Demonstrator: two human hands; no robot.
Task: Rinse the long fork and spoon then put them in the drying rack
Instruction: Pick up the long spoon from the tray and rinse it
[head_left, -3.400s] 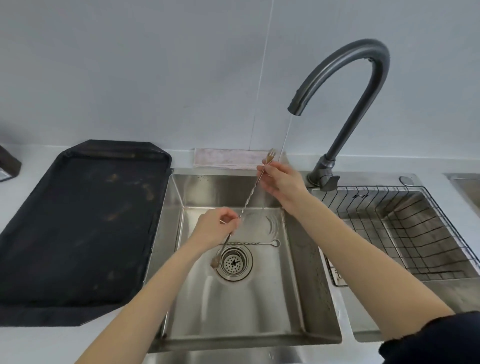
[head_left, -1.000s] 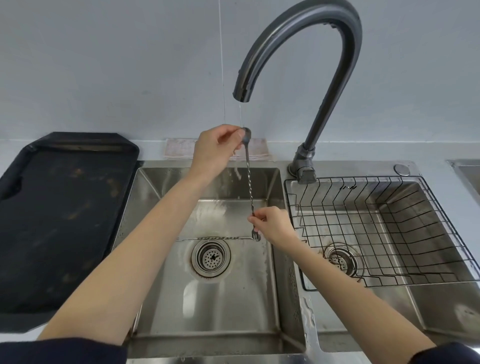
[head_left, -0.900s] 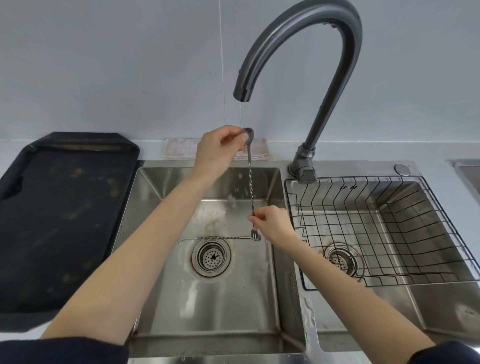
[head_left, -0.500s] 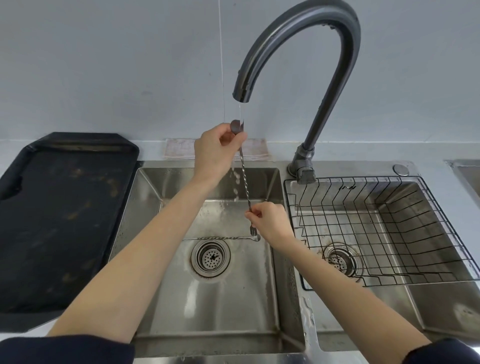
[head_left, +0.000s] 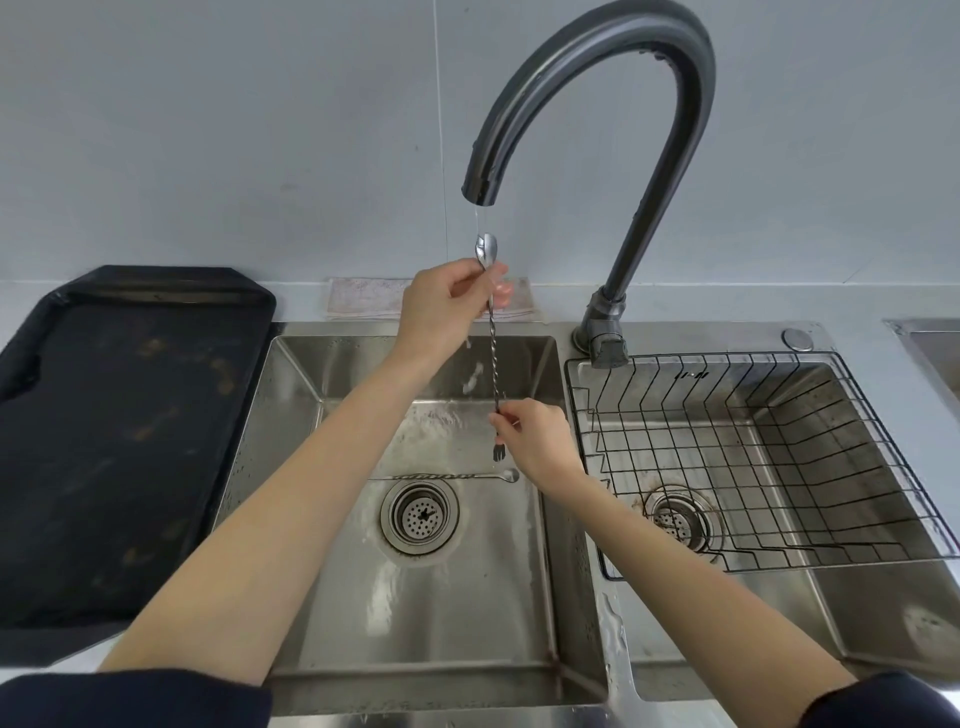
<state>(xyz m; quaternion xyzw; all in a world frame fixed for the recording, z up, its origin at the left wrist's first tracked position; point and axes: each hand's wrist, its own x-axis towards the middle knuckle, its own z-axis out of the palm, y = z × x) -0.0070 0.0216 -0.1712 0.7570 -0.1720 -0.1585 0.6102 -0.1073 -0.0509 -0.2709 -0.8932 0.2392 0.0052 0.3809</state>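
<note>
Since half a second ago, the spoon end of the long fork (head_left: 492, 343) has been raised clear above the left hand (head_left: 445, 306), into the water beneath the faucet (head_left: 613, 93). The left hand is pinched on its top, the right hand (head_left: 535, 441) on its lower stem. Below both hands, the spoon (head_left: 457, 476) lies in the sink (head_left: 291, 395); right of the right hand sits the drying rack (head_left: 779, 457). A black tray (head_left: 119, 426) rests left of the left arm.

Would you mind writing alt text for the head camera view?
Two hands, left hand high, right hand low, hold a long twisted utensil upright under a thin stream from the tap. A second long spoon lies in the sink; the wire drying rack sits right.
</note>
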